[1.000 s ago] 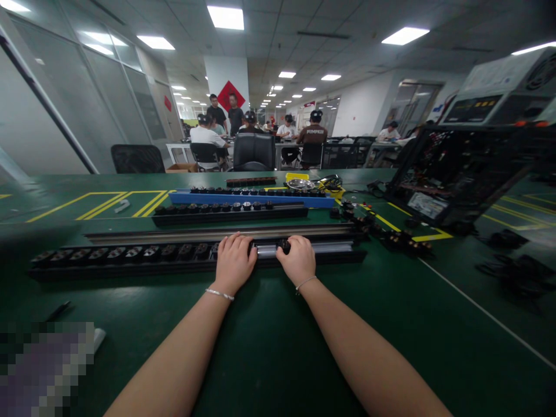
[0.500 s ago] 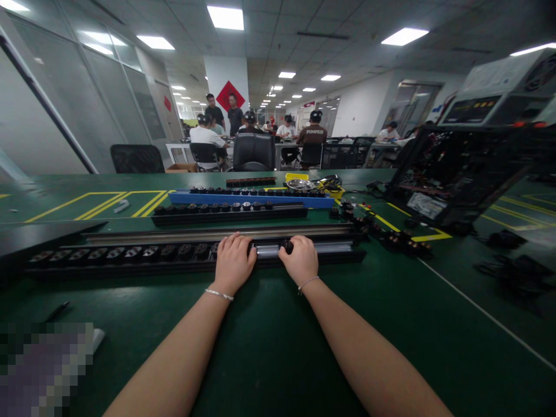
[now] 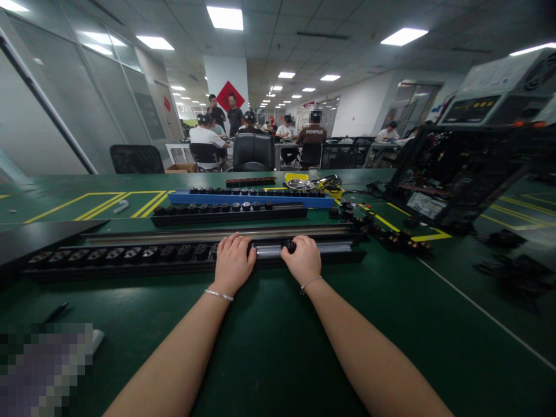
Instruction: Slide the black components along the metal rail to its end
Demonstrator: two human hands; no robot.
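Observation:
A long black metal channel (image 3: pixel 304 260) lies crosswise in front of me, with a row of round-faced black socket modules (image 3: pixel 132 253) in its left part. My left hand (image 3: pixel 234 258) curls over the right end of that row, thumb and fingers around a black module (image 3: pixel 251 249) that is mostly hidden. To the right of it, a bare silvery stretch (image 3: pixel 268 251) of the channel shows. My right hand (image 3: pixel 305 258) pinches another black socket module (image 3: pixel 290 247) over the channel, apart from the row. Whether this module touches the channel floor cannot be made out.
Behind lie another metal rail (image 3: pixel 143 236), a shorter black strip with sockets (image 3: pixel 230 216) and a blue channel (image 3: pixel 256 200). Loose black modules (image 3: pixel 402 242) lie at right, near an open computer case (image 3: pixel 452 179). A pen (image 3: pixel 56 311) lies at left. People sit at farther tables.
My right hand has shifted slightly to the right with the black socket module, away from my left hand. My left hand has stayed in place on the row.

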